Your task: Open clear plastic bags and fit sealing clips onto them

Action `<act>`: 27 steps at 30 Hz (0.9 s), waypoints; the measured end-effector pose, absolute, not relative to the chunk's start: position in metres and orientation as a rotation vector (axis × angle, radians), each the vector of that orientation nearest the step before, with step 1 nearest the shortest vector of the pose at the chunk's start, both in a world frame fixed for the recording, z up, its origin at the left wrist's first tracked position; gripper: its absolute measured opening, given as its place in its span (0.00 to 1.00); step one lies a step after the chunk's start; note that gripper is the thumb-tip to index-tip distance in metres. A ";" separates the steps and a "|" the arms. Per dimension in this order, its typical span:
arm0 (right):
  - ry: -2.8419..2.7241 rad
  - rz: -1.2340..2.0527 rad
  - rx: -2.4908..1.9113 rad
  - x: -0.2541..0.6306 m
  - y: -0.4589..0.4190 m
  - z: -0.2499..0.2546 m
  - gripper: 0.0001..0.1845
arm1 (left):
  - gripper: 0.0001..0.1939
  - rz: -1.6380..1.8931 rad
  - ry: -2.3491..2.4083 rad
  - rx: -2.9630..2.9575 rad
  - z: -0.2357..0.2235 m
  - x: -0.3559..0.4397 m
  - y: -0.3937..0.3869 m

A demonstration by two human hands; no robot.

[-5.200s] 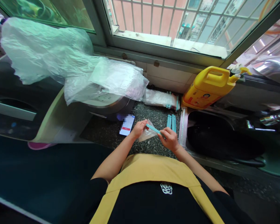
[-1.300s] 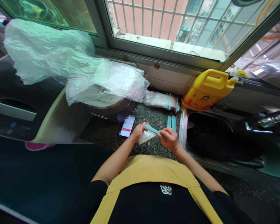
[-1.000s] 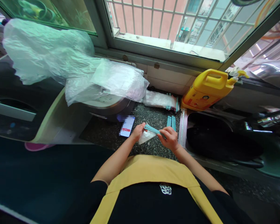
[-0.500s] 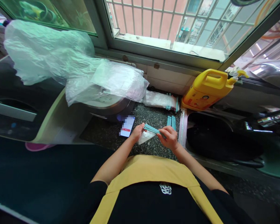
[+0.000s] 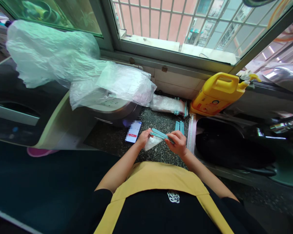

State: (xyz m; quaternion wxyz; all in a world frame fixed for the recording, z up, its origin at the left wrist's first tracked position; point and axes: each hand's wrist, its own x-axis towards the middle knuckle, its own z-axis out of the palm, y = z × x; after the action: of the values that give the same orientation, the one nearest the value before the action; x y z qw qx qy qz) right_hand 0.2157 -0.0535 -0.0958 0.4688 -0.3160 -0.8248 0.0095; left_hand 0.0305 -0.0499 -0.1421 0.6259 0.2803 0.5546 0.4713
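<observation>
A pale teal bag-sealing clip [image 5: 159, 133] spans the space between my hands, its two long strips parted in a narrow V. My left hand [image 5: 144, 138] pinches its left end with fingers closed. At the right end, my right hand [image 5: 177, 143] grips it between thumb and fingers. Just below the clip a small white plastic bag [image 5: 151, 143] shows over the counter; whether its edge lies between the strips I cannot tell. Several more teal clips [image 5: 179, 127] lie side by side behind my right hand.
A phone [image 5: 133, 132] lies left of my left hand on the speckled counter [image 5: 158, 118]. Behind are a clear bag with teal clips [image 5: 169, 104], a plastic-covered rounded appliance [image 5: 112, 113] and a yellow jug [image 5: 216, 94]. The sink [image 5: 192, 133] borders the right side.
Both hands keep their hold in nearly the same place. The clip's strips look slightly further apart at the left end.
</observation>
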 end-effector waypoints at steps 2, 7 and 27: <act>-2.018 0.024 -0.774 0.216 -0.054 -0.095 0.05 | 0.22 1.097 1.253 0.641 -0.144 0.030 -0.050; -1.985 0.028 -0.750 0.217 -0.054 -0.094 0.05 | 0.23 1.083 1.255 0.613 -0.144 0.031 -0.049; -1.898 0.039 -0.781 0.226 -0.055 -0.087 0.06 | 0.24 1.121 1.283 0.611 -0.151 0.027 -0.047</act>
State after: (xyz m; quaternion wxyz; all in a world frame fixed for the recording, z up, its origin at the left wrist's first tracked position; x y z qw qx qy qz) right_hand 0.2260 -0.0547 -0.0868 0.5180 -0.3255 -0.7908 0.0165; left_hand 0.0268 -0.0472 -0.1508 0.6177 0.2656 0.5575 0.4869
